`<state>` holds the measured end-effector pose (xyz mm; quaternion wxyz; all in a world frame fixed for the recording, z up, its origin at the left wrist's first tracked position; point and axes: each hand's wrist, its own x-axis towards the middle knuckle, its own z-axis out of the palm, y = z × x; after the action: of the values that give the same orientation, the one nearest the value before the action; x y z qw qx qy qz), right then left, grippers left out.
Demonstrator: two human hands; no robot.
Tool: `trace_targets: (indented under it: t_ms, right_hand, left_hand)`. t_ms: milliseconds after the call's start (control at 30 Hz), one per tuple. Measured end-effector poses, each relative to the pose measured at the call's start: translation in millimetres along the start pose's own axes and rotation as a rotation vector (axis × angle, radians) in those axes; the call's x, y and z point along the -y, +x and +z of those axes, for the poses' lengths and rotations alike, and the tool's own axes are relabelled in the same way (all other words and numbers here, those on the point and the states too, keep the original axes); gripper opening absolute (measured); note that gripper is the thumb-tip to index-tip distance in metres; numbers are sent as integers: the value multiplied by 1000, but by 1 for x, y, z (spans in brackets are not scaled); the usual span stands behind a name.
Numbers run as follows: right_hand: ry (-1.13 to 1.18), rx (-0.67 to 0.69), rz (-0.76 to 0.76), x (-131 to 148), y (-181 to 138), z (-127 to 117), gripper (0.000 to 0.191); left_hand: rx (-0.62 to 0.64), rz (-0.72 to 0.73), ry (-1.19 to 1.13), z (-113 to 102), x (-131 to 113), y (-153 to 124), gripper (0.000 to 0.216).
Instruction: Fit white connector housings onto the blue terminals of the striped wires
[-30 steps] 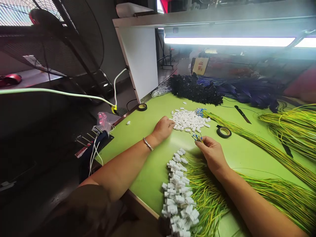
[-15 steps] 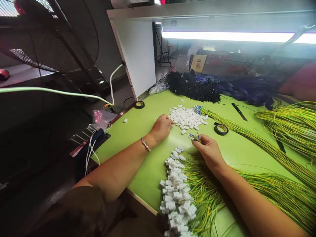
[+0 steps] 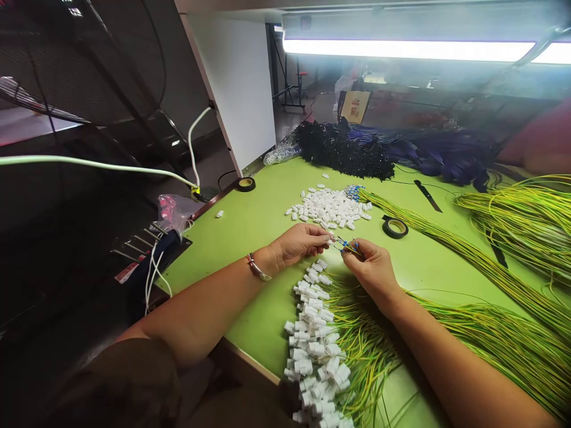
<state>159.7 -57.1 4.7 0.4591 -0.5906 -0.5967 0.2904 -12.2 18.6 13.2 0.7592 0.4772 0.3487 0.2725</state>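
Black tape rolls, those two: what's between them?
In the head view, a pile of little white pieces lies between the left roll and the right roll.

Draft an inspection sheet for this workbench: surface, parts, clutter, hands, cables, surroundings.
Surface: green tabletop, no damage seen.
Parts: loose white pieces piled; white connectors on yellow-green wires in a row.
Clutter: two black tape rolls; dark flat strip.
Hands: left hand pinches a small white part; right hand holds blue-tipped wires.
Cables: white cable strung beyond the left edge.
Surroundings: lit tube lamp overhead.
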Motion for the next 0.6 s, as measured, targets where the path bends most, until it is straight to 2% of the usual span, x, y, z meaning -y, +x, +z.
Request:
trace_targets:
  t_ms: [133,333,600]
  right_hand:
    - [-100,-10,-33,-6,-1,1,17]
    - [-252,-52,-117,-12,-4,3,17]
    - [-227,13,-166,-14,-2,1,10]
  left_hand:
    - [15,15,23,1,0,-1,31]
    - [-41,133,265,6,7,-2,23]
    - [-91,56,232,14,5,-4,5]
